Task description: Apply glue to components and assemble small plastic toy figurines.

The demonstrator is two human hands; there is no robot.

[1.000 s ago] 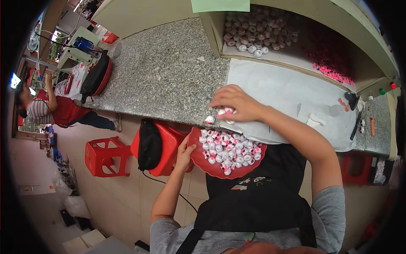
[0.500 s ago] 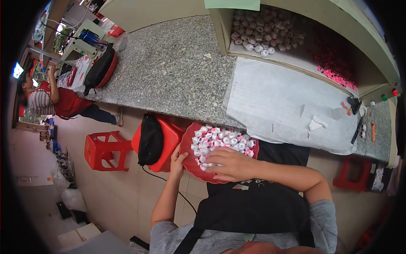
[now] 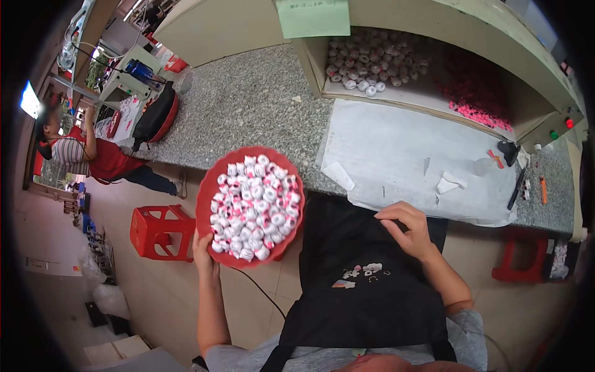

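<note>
Fingers [image 3: 199, 243] of the left hand [image 3: 204, 254] curl under the near rim of a red tray [image 3: 207, 186], closed on its edge and carrying it, tilted, in the air just off the counter [image 3: 248, 105] edge, above the floor and beside a red plastic stool [image 3: 158, 232]; the tray is heaped with small white and pink reels [image 3: 254, 208]. On the other side the right hand [image 3: 406, 226] rests at the top of the black apron [image 3: 365, 273], its fingers bent and pinching the cloth near the counter's edge, holding nothing else that can be seen. Carrying such a loose heap on one hand would go best with the tray kept level and the grip well under its weight, since a tilt toward the low rim could let the reels roll off. As for labels and packages in this head view: a pale green rectangular paper note [image 3: 313, 17] hangs on the front of the shelf box at the top, above a compartment of more white reels [image 3: 372, 62]; beside it lies a spread of bright pink small parts [image 3: 474, 93]. A large white sheet [image 3: 403, 155] covers the counter, with small white paper scraps [image 3: 338, 175] on it. On the apron front sit a few small light pieces [image 3: 362, 271], too small to make out.
</note>
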